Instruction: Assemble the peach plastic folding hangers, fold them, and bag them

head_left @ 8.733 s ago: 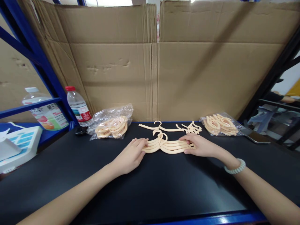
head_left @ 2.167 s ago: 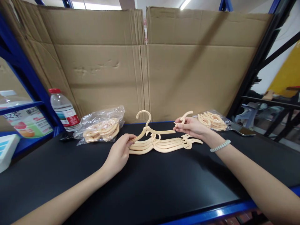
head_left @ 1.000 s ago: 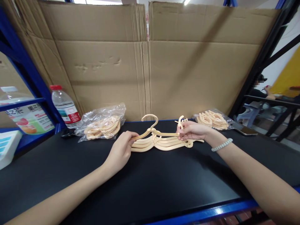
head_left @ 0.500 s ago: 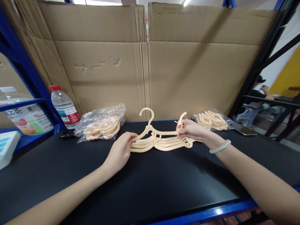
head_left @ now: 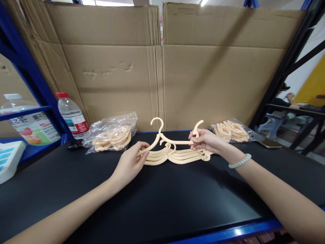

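nearest the camera, a blue shelf edge [head_left: 228, 234] is seen along the front of a black work surface [head_left: 165, 203]. two bare forearms are extended over it from the lower corners. a pale beaded bracelet [head_left: 240, 161] is worn on the right wrist.

the left hand [head_left: 129, 164] is curled, its fingertips pinched on the left arm tip of a cream hanger [head_left: 167, 139]. the right hand [head_left: 207, 140] is closed on the hanger's right end, and a separate small cream hook piece [head_left: 197, 126] is also gripped between its thumb and fingers, curving upward. the hanger is held lifted, roughly level, its hook pointing up, just above a stack of hangers [head_left: 177, 156] of the same colour. the stack lies flat on the black surface, between the two hands, under the held one; whether the held hanger touches the stack cannot be told.

farther back, to the left, a clear plastic bag of cream pieces [head_left: 111, 135] is laid near the rear edge. a second, flatter bag of pieces [head_left: 232, 130] is laid to the right, just behind the right hand. a dark phone [head_left: 269, 143] is seen beside it. at far left a water bottle [head_left: 72, 115] with a red cap is stood upright against a blue rack post [head_left: 33, 74].

the back is closed off by upright cardboard sheets [head_left: 162, 67].
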### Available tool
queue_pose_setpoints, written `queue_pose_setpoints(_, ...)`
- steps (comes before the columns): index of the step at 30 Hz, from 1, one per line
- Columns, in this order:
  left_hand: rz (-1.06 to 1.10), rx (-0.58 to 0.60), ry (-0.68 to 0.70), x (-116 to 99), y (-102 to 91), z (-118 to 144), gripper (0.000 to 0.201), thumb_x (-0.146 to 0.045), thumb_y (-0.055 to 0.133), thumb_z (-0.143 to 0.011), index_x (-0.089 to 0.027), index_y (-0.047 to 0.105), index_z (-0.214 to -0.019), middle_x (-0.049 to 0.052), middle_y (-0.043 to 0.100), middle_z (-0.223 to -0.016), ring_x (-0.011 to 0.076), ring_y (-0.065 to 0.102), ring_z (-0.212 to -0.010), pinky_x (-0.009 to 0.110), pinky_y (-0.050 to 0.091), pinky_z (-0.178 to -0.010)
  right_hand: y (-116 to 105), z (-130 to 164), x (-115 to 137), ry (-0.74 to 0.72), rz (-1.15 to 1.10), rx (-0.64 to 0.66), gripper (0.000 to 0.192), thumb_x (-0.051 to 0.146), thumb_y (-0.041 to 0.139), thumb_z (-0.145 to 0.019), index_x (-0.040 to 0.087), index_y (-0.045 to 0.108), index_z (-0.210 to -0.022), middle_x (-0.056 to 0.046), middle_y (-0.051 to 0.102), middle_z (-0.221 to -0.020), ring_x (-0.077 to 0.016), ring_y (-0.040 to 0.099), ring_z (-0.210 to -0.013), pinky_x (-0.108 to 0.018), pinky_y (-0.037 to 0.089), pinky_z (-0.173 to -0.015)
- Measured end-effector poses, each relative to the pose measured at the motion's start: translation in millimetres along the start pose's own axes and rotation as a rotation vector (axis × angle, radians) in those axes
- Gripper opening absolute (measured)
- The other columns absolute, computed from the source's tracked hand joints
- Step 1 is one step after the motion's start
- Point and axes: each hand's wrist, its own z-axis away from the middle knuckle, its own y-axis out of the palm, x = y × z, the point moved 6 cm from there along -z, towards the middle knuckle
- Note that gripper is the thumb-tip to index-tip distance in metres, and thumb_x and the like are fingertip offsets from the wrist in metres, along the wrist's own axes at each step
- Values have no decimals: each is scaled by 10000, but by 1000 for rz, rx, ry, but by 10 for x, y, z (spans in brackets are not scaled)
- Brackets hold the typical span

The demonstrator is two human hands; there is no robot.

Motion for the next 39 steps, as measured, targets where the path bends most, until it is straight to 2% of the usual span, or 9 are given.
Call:
queue_pose_setpoints(7,-61,11,32,17,-48,-24,188,-321,451,-887,-197,542,-996,-1,597,-765,153,547,-640,250,425,-586,-71,27,116,-102,-84,-28,121,224,726,-711,138,663,-768,-7,589,-673,-95,558,-591,-222,493,-550)
queue_pose_setpoints(11,-116,67,53,10,-70,-48,183,-326,442,-897,-201,553,-971,5,622,-783,171,576,-673,270,425,-614,-311,17,201,-134,-145,-87,155,278,733,-680,144,692,-745,-3,558,-625,-90,486,-552,-212,420,-487)
queue_pose_setpoints(15,-217,194,168,-85,-54,-44,188,-293,397,-921,-199,558,-941,28,634,-864,176,594,-726,276,430,-636,-606,56,262,-155,-90,-145,190,297,774,-625,158,698,-729,-15,589,-664,-111,525,-621,-234,460,-569)
queue_pose_setpoints(19,-384,269,383,-229,-80,-6,221,-232,356,-926,-192,573,-939,57,610,-923,174,579,-737,276,421,-636,-753,151,295,-125,146,-76,309,375,793,-614,166,705,-824,-33,639,-742,-134,570,-673,-263,479,-631)
queue_pose_setpoints(23,-479,335,478,-289,-89,33,250,-203,346,-920,-188,589,-867,62,577,-825,187,558,-718,284,412,-620,-721,238,309,-51,537,68,309,380,786,-622,163,702,-825,-24,660,-729,-112,556,-603,-248,443,-587)
queue_pose_setpoints(27,-456,422,478,-295,-37,65,218,-206,380,-906,-201,586,-836,52,588,-800,186,561,-697,281,413,-605,-586,263,230,47,861,283,271,380,752,-657,161,688,-802,-47,706,-761,-154,613,-677,-253,438,-618)
queue_pose_setpoints(29,-431,443,460,-282,-13,73,204,-209,391,-902,-203,581,-828,49,598,-801,183,565,-692,277,415,-602,-542,258,173,100,964,332,258,371,735,-656,158,688,-794,-44,704,-726,-154,603,-640,-247,417,-578)
queue_pose_setpoints(36,-423,489,449,-218,74,118,188,-163,402,-894,-203,575,-834,50,603,-835,191,576,-732,280,421,-636,-455,242,59,184,1178,370,199,344,703,-622,163,709,-706,-23,660,-656,-160,569,-629,-250,383,-572)
queue_pose_setpoints(39,-412,493,427,-207,95,119,190,-161,399,-896,-204,575,-841,50,601,-845,188,582,-747,274,430,-646,-482,223,30,230,1249,318,185,323,719,-582,159,699,-665,-24,648,-648,-166,558,-635,-253,358,-556)
